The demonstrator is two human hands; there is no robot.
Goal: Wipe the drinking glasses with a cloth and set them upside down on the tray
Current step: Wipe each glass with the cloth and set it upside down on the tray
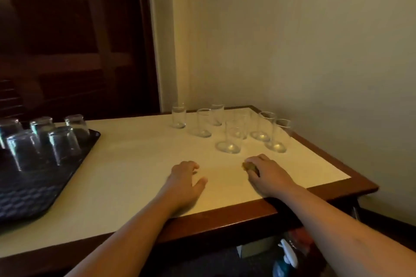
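Seven clear drinking glasses stand upright in a loose cluster at the far right of the counter (139,164), near the corner where it meets the wall (292,40). Closest to the hands is one glass (231,137); behind it stand others, among them a glass at the far left of the group (179,116) and one at the right edge (279,136). Some in the cluster overlap in view, so whether they touch cannot be told.

On the left, a dark patterned tray (33,195) rests on the counter, partly cut off by the frame edge. Five upturned glasses sit on it, bases up, including one at the tray's far corner (77,127) and one nearer the front (64,144).

Both bare forearms reach in from below. Left hand (185,179) lies palm down on the pale surface, its fingers (191,166) loosely curled and slightly apart, thumb splayed to the side, holding nothing. Right hand (265,173) also rests on the counter, its fingers (256,158) curled down over a small yellowish-brown wad, apparently the cloth (248,167), of which only a bit peeks out at the left side of the hand. Both hands sit just short of the nearest upright glass, well apart from the tray.

A dark wooden door (74,40) fills the upper left
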